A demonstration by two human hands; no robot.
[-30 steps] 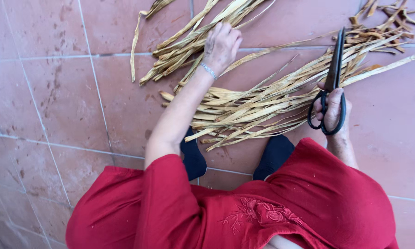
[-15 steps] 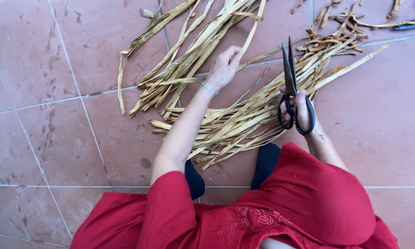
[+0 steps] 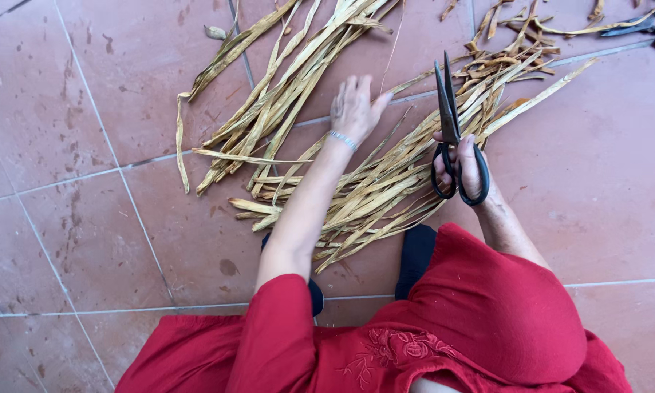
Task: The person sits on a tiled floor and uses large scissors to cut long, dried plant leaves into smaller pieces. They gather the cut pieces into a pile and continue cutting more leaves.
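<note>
Dry, straw-coloured leaf strips (image 3: 371,196) lie fanned on the tiles. My left hand (image 3: 355,108), open, has drawn back onto them (no grasp); my right hand (image 3: 467,164) grips black scissors (image 3: 451,124), blades shut, now upright.

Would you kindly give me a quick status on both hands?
Left hand flat on dried leaf strips. Right hand grips black scissors, blades closed, pointing up. Nothing blocking.
</note>
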